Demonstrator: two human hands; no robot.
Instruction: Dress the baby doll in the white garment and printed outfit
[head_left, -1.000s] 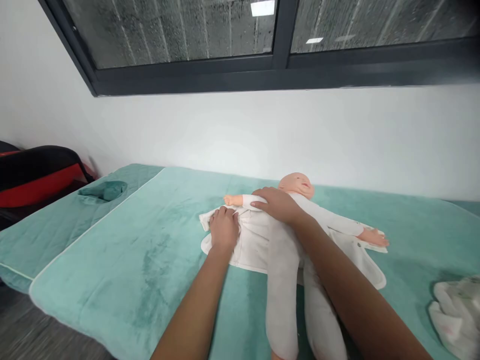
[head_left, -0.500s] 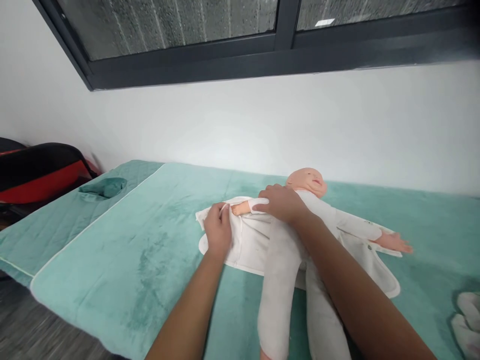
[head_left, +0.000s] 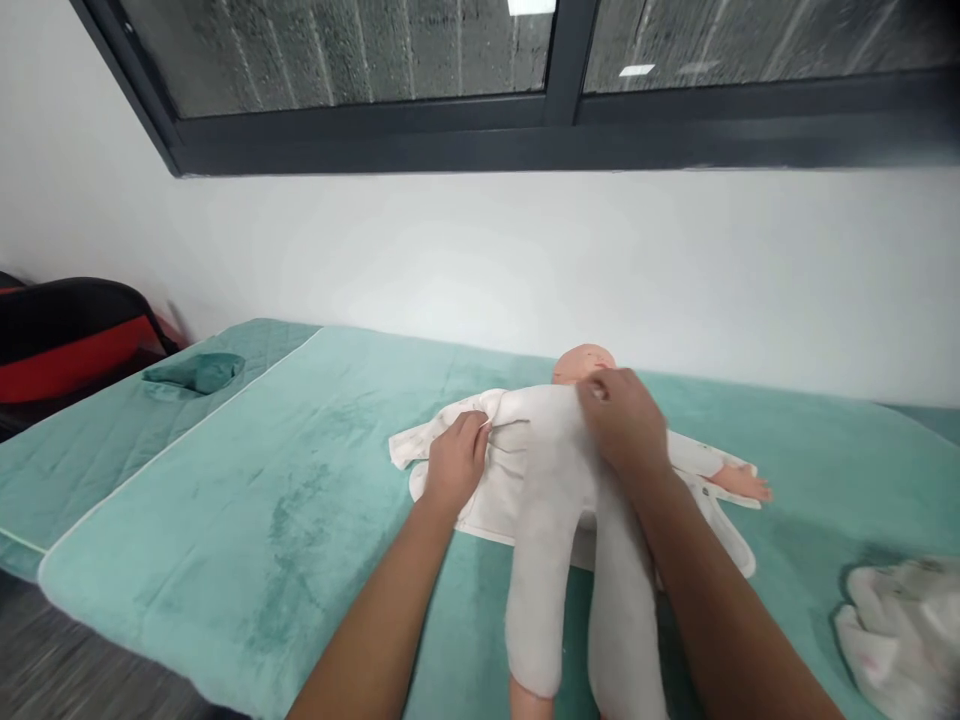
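A baby doll [head_left: 551, 470] in a white suit lies on its back on the green cover, head toward the wall. Spread open beneath it is a white jacket [head_left: 495, 510]. One doll hand [head_left: 742, 483] pokes out of the sleeve on the right; the arm on the left is covered by cloth, its hand hidden. My left hand [head_left: 455, 460] is closed, pinching the jacket beside the left sleeve. Over the doll's chest, just below the head, my right hand [head_left: 626, 425] is curled shut and slightly blurred; what its fingers hold, if anything, is hidden.
The green bed cover [head_left: 225, 520] spreads around the doll, with a padded hole [head_left: 195, 372] at the far left. A bundled pale cloth [head_left: 900, 630] lies at the lower right. A black-and-red chair [head_left: 75, 345] stands left, and a white wall [head_left: 420, 260] with a window rises behind.
My right hand has left the doll's forearm and moved right to its chest. The doll's left-side hand, visible before, is now covered by cloth. My left hand has shifted slightly right, still pinching the jacket.
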